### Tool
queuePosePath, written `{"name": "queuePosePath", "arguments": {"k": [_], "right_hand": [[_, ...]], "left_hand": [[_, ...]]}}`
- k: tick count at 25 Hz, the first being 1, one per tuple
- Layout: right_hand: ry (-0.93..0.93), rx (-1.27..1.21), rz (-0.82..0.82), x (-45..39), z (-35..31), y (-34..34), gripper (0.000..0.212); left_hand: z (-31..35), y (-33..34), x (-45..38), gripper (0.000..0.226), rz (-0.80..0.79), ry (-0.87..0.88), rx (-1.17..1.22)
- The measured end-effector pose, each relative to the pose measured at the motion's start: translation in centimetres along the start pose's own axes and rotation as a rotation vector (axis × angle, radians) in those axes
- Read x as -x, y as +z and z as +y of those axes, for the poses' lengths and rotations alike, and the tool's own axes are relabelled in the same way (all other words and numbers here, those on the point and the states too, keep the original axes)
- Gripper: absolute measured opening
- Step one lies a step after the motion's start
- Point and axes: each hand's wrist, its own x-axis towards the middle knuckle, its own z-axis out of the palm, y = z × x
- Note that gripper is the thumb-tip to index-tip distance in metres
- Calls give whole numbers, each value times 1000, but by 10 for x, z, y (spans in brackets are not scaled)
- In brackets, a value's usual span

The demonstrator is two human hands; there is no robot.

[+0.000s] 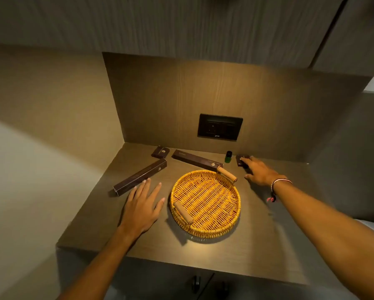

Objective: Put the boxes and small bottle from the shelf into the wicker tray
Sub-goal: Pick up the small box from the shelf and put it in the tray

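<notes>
Round wicker tray (205, 202) sits mid-shelf (108, 224), empty, two wooden handles. Left hand (141, 207) flat, fingers spread wide, holding nothing, fingertips just beside the long box (140, 176) lying at the left. Right hand (258, 171) reaches to the back right, fingers on a small dark box (240, 159); can't tell if it is gripped. Small green bottle (228, 156) stands upright just left of that box. Second long box (196, 160) lies behind the tray, another small box (160, 152) at back left. Black socket panel (220, 127) on the wall.
</notes>
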Motion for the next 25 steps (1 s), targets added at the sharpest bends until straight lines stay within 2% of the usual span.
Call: {"name": "queuePosePath", "arguments": {"k": [3,6,11,15,19,22,23,25], "right_hand": [[37,26,-32,-13,2,-2,77],[21,-28,-24,-25,-1,-10,76],[11,83,87,-31,-4,-14,49],[59,-14,44,-24,-9,-19,38],[72,-182,132,-6,-23,-44,45],[-45,-165,217,22,-55,-65,71],[-103,-142,221,34,-70,-67,70],[-182,-89,102,58,-102,-61,59]], "left_hand": [[-1,2,0,64,60,1,6],[-1,5,0,61,55,-2,13],[-2,3,0,61,51,-14,36],[0,4,0,62,56,-21,51],[1,4,1,64,44,-23,54],[1,3,1,64,51,-19,58],[1,3,1,64,49,-19,61],[1,2,1,64,46,-20,74]]}}
